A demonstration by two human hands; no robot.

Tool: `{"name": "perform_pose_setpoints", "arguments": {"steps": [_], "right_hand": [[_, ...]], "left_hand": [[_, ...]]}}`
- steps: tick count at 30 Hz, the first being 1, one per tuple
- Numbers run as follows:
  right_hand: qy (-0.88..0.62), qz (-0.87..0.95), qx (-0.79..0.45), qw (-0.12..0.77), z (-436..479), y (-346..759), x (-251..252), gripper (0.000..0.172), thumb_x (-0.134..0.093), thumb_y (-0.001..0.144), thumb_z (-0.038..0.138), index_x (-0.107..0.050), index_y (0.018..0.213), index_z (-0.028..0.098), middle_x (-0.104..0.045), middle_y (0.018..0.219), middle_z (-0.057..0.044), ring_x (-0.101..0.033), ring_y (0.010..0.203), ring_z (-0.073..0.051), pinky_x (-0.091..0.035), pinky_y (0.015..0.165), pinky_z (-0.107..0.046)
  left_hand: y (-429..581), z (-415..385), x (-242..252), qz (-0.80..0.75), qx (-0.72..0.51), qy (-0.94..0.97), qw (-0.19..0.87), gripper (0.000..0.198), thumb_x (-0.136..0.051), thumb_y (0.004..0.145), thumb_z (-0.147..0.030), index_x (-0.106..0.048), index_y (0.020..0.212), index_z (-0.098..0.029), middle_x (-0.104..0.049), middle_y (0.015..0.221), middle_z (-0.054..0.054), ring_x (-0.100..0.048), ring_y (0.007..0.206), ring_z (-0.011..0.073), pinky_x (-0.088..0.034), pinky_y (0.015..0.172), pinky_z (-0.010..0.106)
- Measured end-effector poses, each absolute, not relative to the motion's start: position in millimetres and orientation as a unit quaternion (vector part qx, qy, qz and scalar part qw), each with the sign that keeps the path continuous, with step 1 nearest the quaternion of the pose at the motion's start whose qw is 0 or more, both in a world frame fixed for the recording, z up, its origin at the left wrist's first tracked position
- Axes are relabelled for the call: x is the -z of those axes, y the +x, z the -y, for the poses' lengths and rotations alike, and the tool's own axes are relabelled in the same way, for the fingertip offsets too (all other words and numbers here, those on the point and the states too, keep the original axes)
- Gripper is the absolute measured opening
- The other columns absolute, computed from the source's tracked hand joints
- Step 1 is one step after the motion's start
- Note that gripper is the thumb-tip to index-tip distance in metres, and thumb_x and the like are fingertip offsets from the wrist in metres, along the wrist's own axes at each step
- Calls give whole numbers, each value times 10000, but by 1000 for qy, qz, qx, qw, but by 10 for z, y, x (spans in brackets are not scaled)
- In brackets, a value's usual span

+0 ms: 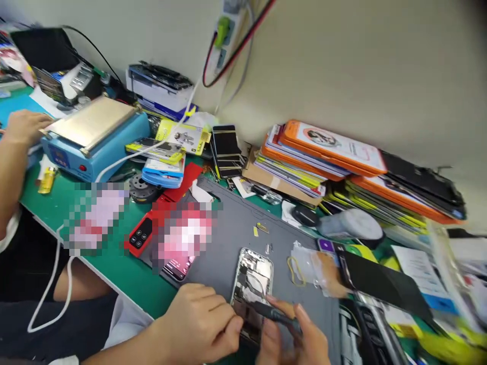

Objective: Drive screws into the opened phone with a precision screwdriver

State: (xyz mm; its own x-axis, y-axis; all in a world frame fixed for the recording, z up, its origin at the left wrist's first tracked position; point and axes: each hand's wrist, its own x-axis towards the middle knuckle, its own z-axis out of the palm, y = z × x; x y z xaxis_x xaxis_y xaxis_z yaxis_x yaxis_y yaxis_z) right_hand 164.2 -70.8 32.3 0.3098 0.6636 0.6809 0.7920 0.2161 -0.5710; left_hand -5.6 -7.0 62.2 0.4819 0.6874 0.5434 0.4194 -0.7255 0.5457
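An opened phone (254,274), its inner boards and metal parts showing, lies on the grey mat (232,223). My left hand (201,324) is at its lower left edge, fingers curled and thumb bent in. What that hand grips, if anything, is hidden. Between the thumb and fingers of my right hand (300,334) is a dark slim hand tool (276,314), slanting over the phone's lower half. Its tip reaches inside the frame; blur hides its exact kind. Tiny metal parts (269,248) and yellow scraps (262,228) lie above the phone.
Left of the mat are a lit phone (178,263), a red case (140,233) and a white cable (57,284). A co-worker's hand (28,126) is beside a blue heating plate machine (99,137). Stacked boxes (335,147) line the wall; a plastic bag (308,263) lies right.
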Motion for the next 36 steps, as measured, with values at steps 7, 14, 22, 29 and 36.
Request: {"name": "perform_pose_setpoints", "arguments": {"steps": [7,14,22,29,36], "right_hand": [[-632,619,114,452,658,1682,-497,569,-607,1082,110,-543,1629,252,-722,1121,-110,-715,998,-254,-638,792,-417],[-625,613,119,469,635,1637,-567,663,-597,1033,8,-540,1639,270,-715,1178,-112,-727,1043,-254,-646,806,-412],[-612,617,87,487,606,1635,-521,613,-681,1045,97,-525,1624,225,-751,1137,-117,-771,960,-250,-703,761,-420],[-583,603,52,542,511,1546,-530,854,-697,962,-68,-383,1691,248,-703,1113,-75,-763,898,-176,-720,697,-331],[-559,621,34,548,498,1521,-517,849,-681,932,-115,-424,1671,215,-695,1145,-78,-774,941,-177,-730,761,-337]], "left_hand": [[-137,-12,-705,-326,-382,827,253,407,-402,1150,-171,-581,787,-217,-611,639,-35,-484,552,127,-345,582,315],[-121,-11,-714,-321,-378,830,255,420,-394,1151,-174,-577,775,-217,-617,639,-33,-489,556,124,-347,581,315],[-115,-19,-700,-304,-382,835,255,369,-424,1118,-148,-578,791,-223,-603,637,-40,-451,558,138,-323,568,347],[-79,-10,-674,-293,-402,829,257,328,-466,1027,-71,-532,744,-224,-542,617,-48,-376,569,147,-286,558,363],[-45,9,-640,-291,-412,833,228,341,-498,960,-61,-453,672,-237,-463,589,-44,-310,588,154,-242,550,363]]}}
